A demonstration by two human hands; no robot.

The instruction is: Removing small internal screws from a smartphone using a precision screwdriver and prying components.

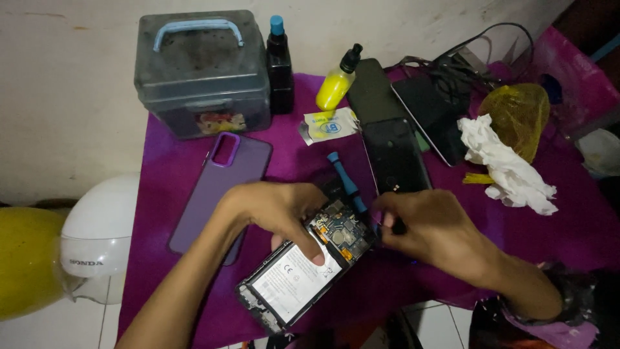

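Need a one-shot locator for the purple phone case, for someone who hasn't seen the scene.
Start at the purple cloth covering the table, then the grey lidded box with a blue handle at its back left. Just in front of that box lies the phone case: flat, translucent purple, empty, with a rounded camera cutout, unlike the dark phones to the right.

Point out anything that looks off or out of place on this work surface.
The phone under the left hand lies open, back off, battery and circuit board bare. It overhangs the purple cloth's front edge. A crumpled white tissue sits at right.
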